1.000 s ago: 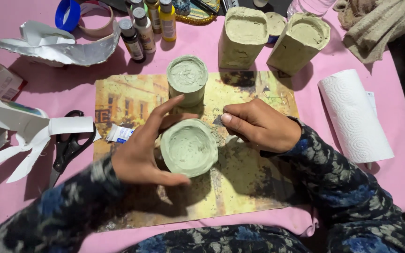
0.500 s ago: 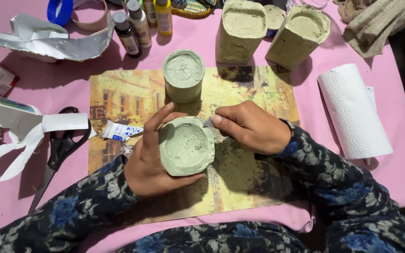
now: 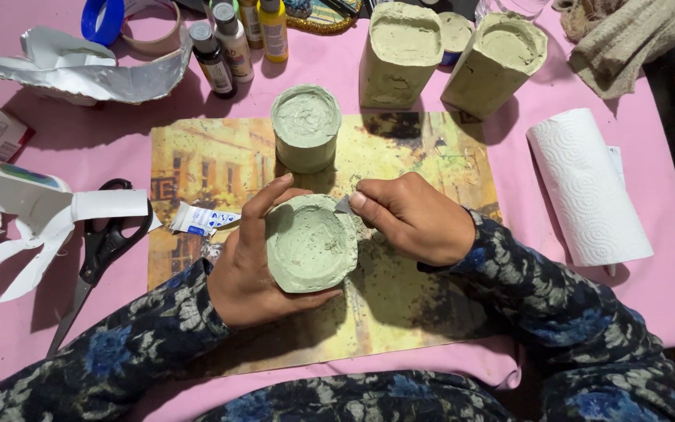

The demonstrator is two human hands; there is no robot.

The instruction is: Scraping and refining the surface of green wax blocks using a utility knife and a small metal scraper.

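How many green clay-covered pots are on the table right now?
4: one round pot in the left hand; another round one behind it on the printed mat; two taller squarish ones at the back. Others may be hidden beyond the frame.

rough matt clay pot (image 3: pixel 311 244), crinkled foil (image 3: pixel 87 72)

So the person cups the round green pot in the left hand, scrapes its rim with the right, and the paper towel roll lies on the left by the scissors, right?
Not quite. The head view shows the paper towel roll on the right side of the pink cloth, far from the scissors. The left hand does cup the green pot, the right hand working at its rim.
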